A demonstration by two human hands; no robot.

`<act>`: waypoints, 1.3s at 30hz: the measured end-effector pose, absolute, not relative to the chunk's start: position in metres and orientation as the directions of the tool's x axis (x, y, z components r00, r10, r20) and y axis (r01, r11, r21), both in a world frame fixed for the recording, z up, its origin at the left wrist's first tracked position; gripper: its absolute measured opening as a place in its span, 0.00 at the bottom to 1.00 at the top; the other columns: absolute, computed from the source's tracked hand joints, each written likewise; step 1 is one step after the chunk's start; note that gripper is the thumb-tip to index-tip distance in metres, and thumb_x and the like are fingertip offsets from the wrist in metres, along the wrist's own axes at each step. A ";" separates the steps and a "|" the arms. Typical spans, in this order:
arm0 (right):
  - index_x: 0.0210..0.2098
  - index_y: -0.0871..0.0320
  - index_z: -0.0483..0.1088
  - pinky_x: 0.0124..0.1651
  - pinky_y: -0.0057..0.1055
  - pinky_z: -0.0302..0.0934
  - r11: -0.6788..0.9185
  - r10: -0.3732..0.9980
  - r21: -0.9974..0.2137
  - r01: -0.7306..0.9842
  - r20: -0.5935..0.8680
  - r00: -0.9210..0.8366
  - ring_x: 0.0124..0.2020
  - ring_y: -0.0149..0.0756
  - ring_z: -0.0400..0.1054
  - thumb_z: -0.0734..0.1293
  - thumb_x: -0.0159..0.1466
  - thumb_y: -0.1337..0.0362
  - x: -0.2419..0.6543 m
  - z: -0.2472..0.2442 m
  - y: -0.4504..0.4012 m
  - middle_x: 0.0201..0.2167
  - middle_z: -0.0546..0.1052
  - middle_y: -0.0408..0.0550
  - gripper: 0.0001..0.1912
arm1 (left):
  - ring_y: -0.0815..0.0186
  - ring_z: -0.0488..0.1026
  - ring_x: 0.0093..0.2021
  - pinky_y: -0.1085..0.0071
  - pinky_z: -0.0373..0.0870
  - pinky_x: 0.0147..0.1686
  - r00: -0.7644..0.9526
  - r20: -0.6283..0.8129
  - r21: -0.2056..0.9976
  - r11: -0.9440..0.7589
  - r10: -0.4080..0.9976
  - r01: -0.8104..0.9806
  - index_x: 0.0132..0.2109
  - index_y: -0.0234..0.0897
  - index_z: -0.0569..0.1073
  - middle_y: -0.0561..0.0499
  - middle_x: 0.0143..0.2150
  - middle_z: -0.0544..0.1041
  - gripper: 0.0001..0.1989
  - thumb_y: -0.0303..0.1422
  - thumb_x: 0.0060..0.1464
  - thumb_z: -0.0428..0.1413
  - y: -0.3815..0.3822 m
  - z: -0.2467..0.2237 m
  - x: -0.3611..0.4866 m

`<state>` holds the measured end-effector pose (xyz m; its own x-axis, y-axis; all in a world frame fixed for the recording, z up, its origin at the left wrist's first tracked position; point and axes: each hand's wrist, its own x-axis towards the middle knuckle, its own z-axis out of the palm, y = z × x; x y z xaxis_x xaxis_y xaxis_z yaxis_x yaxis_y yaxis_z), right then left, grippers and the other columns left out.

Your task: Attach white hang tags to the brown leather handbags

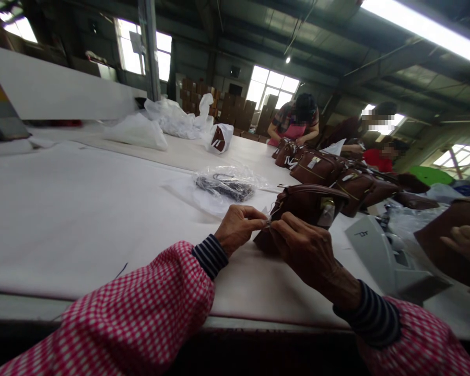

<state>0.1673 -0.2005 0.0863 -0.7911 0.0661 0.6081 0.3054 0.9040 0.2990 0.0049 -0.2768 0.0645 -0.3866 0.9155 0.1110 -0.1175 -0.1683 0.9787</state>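
A dark brown handbag (297,203) stands on the white-covered table directly ahead of me, its handle laid along the top. A wrapped tag (328,211) hangs at its upper right. My left hand (237,227) pinches something small and pale at the bag's left side, thumb and forefinger together. Right beside it, my right hand (307,253) also has its fingers pressed together, at the same spot, and covers much of the bag's front. A thin white string (272,206) shows just above the fingertips. What exactly the fingertips grip is too small to tell.
Behind the bag lies a clear plastic bag (229,185) with dark straps inside. More brown handbags (317,164) line the table's right side. A grey dispenser (379,256) stands at right, near another person's hand (468,243). Several people work beyond. White plastic (172,120) is heaped farther back.
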 end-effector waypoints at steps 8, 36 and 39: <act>0.28 0.59 0.70 0.30 0.29 0.47 0.900 0.094 0.271 0.342 0.645 -0.758 0.26 0.29 0.63 0.62 0.70 0.67 0.164 0.088 -0.203 0.27 0.70 0.43 0.14 | 0.69 0.71 0.30 0.72 0.66 0.35 -0.351 0.273 0.955 -0.295 0.896 -0.010 0.31 0.33 0.82 0.51 0.28 0.80 0.05 0.30 0.45 0.64 -0.273 0.056 0.000; 0.36 0.57 0.75 0.27 0.31 0.45 0.882 0.256 0.169 0.440 0.613 -0.748 0.26 0.33 0.71 0.64 0.69 0.66 0.161 0.089 -0.203 0.32 0.80 0.44 0.08 | 0.64 0.77 0.35 0.71 0.70 0.37 -0.458 0.423 0.898 -0.294 0.782 0.329 0.36 0.37 0.83 0.49 0.34 0.83 0.06 0.31 0.52 0.60 -0.280 0.046 0.014; 0.37 0.57 0.75 0.29 0.29 0.47 0.901 0.227 0.158 0.403 0.621 -0.751 0.28 0.32 0.72 0.64 0.69 0.66 0.163 0.087 -0.202 0.32 0.80 0.43 0.08 | 0.64 0.76 0.34 0.71 0.70 0.37 -0.474 0.389 0.919 -0.298 0.790 0.258 0.35 0.36 0.83 0.49 0.32 0.83 0.06 0.31 0.51 0.61 -0.280 0.047 0.014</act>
<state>0.1631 -0.2017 0.0870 -0.7506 0.2265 0.6207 0.4030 0.9014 0.1584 0.0145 -0.2798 0.0468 -0.4744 0.7897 0.3890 0.2576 -0.2981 0.9191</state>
